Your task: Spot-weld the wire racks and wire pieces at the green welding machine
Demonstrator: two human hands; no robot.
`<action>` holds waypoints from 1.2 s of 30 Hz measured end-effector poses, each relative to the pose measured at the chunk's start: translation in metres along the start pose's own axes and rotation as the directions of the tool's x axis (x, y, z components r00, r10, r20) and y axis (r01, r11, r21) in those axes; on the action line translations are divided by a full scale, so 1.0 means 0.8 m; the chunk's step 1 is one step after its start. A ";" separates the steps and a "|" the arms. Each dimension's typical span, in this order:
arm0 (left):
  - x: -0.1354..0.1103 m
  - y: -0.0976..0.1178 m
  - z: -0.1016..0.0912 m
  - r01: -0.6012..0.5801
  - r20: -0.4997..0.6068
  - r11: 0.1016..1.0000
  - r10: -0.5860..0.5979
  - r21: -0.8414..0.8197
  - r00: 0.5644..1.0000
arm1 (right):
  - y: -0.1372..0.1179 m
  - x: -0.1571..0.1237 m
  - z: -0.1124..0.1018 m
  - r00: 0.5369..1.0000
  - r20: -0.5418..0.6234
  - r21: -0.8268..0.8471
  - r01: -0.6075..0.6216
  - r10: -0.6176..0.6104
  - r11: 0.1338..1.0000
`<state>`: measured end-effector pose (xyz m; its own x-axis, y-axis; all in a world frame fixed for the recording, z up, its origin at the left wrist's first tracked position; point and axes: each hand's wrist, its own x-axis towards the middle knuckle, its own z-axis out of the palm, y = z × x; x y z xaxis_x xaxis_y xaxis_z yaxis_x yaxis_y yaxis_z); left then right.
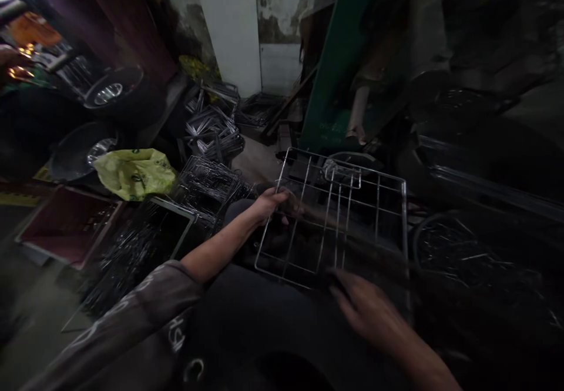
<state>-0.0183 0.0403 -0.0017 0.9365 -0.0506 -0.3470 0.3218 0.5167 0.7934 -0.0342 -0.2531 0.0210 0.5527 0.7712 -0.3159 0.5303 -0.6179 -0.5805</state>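
While we steady the wire grid frame (339, 220) over our lap, left hand (275, 203) curled on its left edge and right hand (370, 308) blurred, fingers seemingly spread at its near edge, holding both edges level should avoid twisting.

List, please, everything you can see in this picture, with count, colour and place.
wire rack: one, silver, centre, gripped at its left edge
stacked wire frames: several piles, silver, floor beyond the rack
plastic bag: one, yellow, left
tray: one, dark red, lower left
loose wire rods: a heap, silver, left of the arm
green panel: one, upright, upper centre
left hand: on the rack's left edge
right hand: blurred, at the rack's near edge; grip unclear
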 end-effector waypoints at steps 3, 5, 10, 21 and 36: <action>0.000 -0.001 0.000 0.002 0.007 1.000 -0.002 0.000 1.000 | -0.006 -0.002 0.002 0.998 0.056 -0.104 0.041 -0.035 0.994; 0.001 -0.003 -0.002 0.004 0.000 1.000 -0.004 -0.003 1.000 | -0.010 0.000 0.006 0.995 0.066 -0.206 0.085 -0.073 0.975; 0.002 -0.006 -0.006 -0.004 0.030 1.000 0.004 -0.025 1.000 | -0.012 0.002 0.024 0.985 -0.003 -0.419 0.155 -0.172 0.895; -0.002 -0.004 -0.007 -0.043 0.076 0.996 0.049 -0.076 0.996 | 0.008 -0.008 0.025 0.825 -0.223 -0.477 0.372 -0.520 0.796; 0.044 0.027 -0.007 -0.121 0.108 0.990 0.128 -0.065 0.986 | 0.035 0.031 -0.002 0.795 -0.222 -0.527 0.390 -0.565 0.755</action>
<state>0.0205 0.0545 0.0003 0.9795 -0.0756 -0.1868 0.1960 0.5737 0.7953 -0.0047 -0.2515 -0.0018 0.2824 0.9278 0.2439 0.9547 -0.2469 -0.1663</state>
